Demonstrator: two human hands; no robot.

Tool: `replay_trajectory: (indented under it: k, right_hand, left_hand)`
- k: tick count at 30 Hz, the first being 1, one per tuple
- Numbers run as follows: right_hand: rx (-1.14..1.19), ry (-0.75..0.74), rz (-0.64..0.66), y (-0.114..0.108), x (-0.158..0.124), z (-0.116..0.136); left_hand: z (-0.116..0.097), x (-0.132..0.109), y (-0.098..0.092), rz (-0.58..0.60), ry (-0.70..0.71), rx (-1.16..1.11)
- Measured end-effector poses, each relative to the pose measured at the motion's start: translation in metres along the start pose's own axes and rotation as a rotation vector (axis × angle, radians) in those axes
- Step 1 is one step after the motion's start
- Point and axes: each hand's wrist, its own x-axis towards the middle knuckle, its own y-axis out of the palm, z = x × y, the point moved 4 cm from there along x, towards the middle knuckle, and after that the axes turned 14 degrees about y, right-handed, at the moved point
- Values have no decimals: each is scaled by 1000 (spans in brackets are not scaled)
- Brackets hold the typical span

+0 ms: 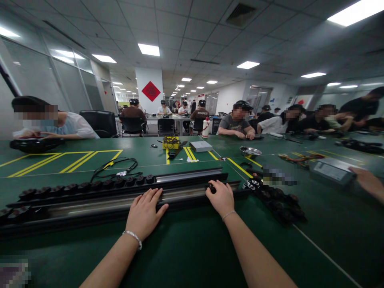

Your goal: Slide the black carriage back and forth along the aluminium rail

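Green table (180, 248) with yellow lines fills a bright office, people seated along its far edge; a long black rail (90, 206) lies across it, just in front of the person; left hand (145, 212) lies flat on the rail, its grip apart, fingers spread; right hand (221, 198) rests further along the rail, its grip closed on a small black part (211, 187); a row of black sockets (90, 186) sits behind the rail, a black cable (115, 166) beyond it; a metal bowl (250, 151) and a co-worker's hand (369, 182) are off to the right
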Motion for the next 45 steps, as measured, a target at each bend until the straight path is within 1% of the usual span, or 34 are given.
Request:
replay_trajectory:
  k: [5, 12, 15, 19, 21, 23, 26, 31, 45]
  right_hand:
    - [-9, 8, 5, 2, 0, -2]
    - [14, 10, -4, -1, -1, 1]
    - [14, 13, -10, -2, -1, 2]
    - [12, 21, -16, 1, -1, 1]
    - [15, 21, -21, 1, -1, 0]
    - [20, 22, -25, 1, -1, 0]
    - [28, 23, -18, 1, -1, 0]
    - [24, 21, 4, 0, -2, 1]
    - [27, 41, 35, 1, 1, -1]
  left_hand:
    - [-3, 3, -1, 14, -24, -14]
    - [-15, 14, -4, 44, -38, 59]
    - [-19, 18, 0, 39, -23, 50]
    - [-29, 23, 10, 57, 19, 46]
    - [-32, 25, 14, 63, 0, 60]
    - [-36, 26, 14, 51, 2, 55]
    - [-40, 25, 11, 15, 57, 26]
    - [-40, 24, 7, -17, 80, 15]
    - [-39, 22, 7, -51, 83, 10]
